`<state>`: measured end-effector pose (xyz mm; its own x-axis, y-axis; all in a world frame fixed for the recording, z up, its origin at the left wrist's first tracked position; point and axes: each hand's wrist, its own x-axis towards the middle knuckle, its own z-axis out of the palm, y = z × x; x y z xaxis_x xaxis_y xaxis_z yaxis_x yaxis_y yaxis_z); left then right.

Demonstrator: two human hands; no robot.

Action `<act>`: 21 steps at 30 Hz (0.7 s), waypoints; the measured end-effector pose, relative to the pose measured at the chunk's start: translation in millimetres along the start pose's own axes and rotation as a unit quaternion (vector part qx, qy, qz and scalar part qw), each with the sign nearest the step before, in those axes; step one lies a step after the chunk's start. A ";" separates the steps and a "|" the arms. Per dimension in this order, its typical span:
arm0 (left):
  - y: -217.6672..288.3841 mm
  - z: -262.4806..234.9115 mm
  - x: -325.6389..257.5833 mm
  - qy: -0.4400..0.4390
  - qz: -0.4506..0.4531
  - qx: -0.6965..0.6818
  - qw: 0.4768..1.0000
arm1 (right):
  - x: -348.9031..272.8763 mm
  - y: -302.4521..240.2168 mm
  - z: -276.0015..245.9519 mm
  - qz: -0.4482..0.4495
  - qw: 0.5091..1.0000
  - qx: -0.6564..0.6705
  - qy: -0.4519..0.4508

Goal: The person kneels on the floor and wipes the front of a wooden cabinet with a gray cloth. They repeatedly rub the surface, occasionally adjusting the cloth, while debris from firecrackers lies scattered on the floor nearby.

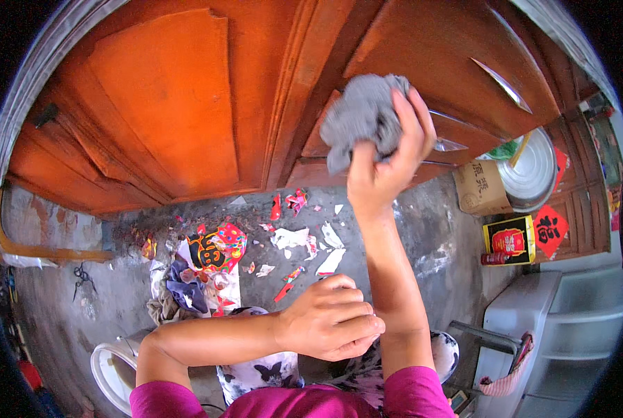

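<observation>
Before the wooden cabinet [172,104], the right forearm [391,272] reaches up, the left hand [332,317] curled closed beside it, probably out of the way. Overhead, the right hand [388,164] grips a grey cloth [361,115], likely bunched for thickness.

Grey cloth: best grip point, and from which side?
I'd pinch the grey cloth by its lower-right folds, coming from below right, as the right hand does. It's bunched into a wad, so those folds should gather easily, and its far side faces the wooden cabinet.
</observation>
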<state>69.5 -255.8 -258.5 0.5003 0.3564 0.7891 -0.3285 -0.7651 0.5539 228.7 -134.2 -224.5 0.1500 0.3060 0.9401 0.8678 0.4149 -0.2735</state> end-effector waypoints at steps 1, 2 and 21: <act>0.3 -0.9 -1.6 0.010 -0.004 0.005 1.000 | -1.7 1.5 15.9 0.002 1.000 0.015 0.006; 1.2 -1.0 -2.9 0.018 -0.007 0.005 1.000 | -13.0 8.5 25.4 -0.028 0.999 -0.014 0.019; 7.4 -0.6 5.8 0.056 0.019 0.016 0.998 | 76.3 -30.5 41.5 -0.176 0.980 -0.074 0.062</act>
<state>69.5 -259.1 -249.7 0.3943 0.3834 0.8352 -0.3190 -0.7952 0.5156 194.1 -87.9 -152.9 -0.1221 0.0567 0.9909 0.9339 0.3447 0.0953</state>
